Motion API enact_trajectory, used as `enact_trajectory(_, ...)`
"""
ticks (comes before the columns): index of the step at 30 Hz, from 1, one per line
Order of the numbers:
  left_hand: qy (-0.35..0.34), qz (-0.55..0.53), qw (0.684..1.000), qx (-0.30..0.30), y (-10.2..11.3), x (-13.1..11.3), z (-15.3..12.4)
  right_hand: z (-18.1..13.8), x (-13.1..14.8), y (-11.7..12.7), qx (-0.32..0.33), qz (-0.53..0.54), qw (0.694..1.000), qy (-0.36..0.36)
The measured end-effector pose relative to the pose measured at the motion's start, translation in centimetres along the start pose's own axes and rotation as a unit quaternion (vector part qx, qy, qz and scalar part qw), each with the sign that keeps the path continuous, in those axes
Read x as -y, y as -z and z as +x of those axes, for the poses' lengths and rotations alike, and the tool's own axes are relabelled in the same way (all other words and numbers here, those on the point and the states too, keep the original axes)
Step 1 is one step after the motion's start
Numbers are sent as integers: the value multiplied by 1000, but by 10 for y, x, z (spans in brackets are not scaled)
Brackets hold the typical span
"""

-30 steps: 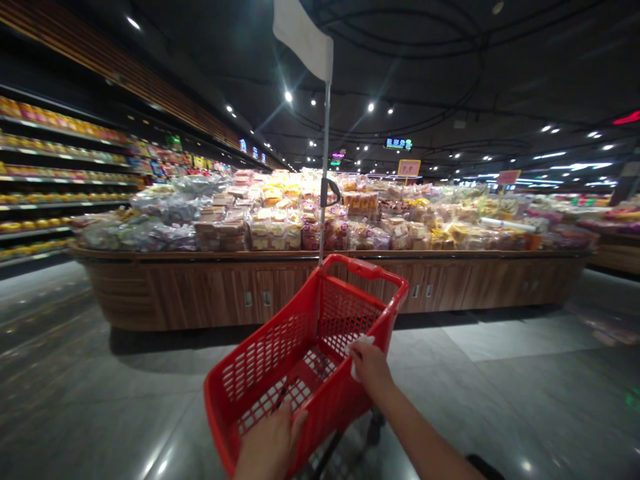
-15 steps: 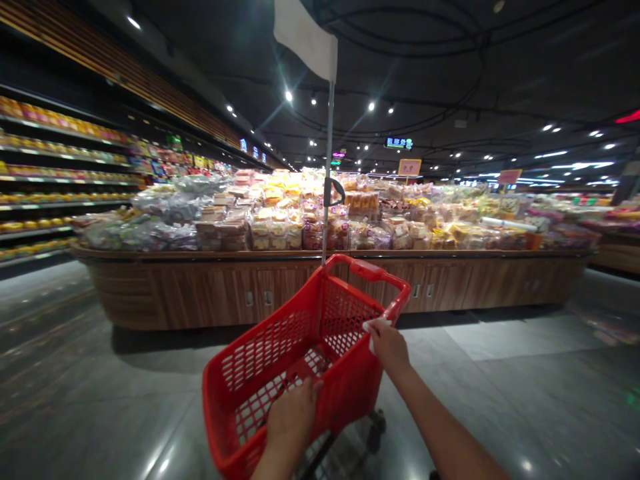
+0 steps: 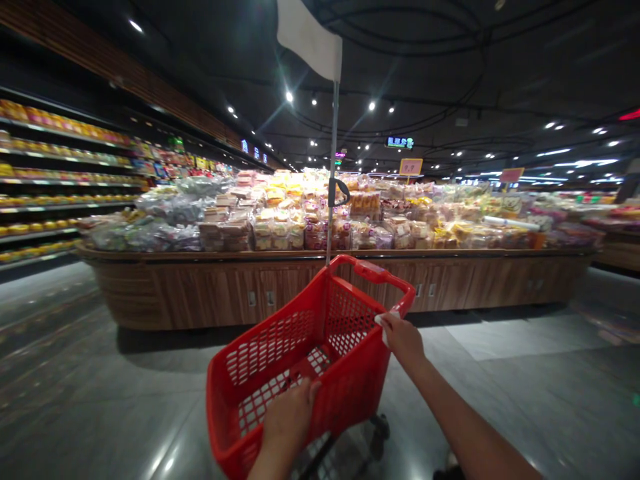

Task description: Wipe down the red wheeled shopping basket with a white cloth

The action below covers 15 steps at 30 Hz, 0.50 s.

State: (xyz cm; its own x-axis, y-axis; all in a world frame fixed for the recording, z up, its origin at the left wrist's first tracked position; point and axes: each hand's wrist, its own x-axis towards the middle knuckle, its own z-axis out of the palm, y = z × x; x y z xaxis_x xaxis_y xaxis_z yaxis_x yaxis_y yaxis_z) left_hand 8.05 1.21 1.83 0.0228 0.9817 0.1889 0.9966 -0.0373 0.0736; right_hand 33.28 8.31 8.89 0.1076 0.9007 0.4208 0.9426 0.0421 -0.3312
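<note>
A red plastic shopping cart (image 3: 350, 393) stands at an angle in front of me, its lattice basket showing no goods inside. My left hand (image 3: 289, 413) is closed over the basket's near rim; its fingertips are partly hidden. My right hand (image 3: 404, 341) pinches a small white tissue (image 3: 383, 323) against the rim, just below the cart's handle (image 3: 373, 270). From the cart's far handle corner rises a thin pole (image 3: 334, 133) with a white flag (image 3: 310, 40) and a dark clip.
Beyond the cart runs a long wooden display counter (image 3: 190, 287) heaped with packaged food (image 3: 280, 220). Stocked shelves (image 3: 60, 160) line the left side. The cart's wheels (image 3: 380, 427) rest on a grey tiled floor (image 3: 480, 393).
My right hand has slid slightly right and up along the rim with the tissue. The cart appears a little farther right in view. My left hand keeps its grip.
</note>
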Motion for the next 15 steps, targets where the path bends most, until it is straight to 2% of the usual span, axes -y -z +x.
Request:
enact_trajectory(2, -3, 3, 1000, -8, 0, 3, 0, -8, 5, -6, 7, 2, 1000, 12)
enact_trajectory(5, -6, 8, 1000, -8, 2, 9, -1, -23, 18, -17, 41, 4, 997, 66)
enact_trajectory(7, -9, 10, 1000, -7, 4, 15, -2, -23, 18, -15, 49, -3, 995, 83)
enact_trajectory(12, -13, 14, 1000, -1, 8, 28, -4, 10, -16, 20, -21, -33, 999, 3)
enact_trajectory(15, -13, 19, 1000, 1, 10, 32, -3, 18, -27, 29, -47, -30, 998, -23)
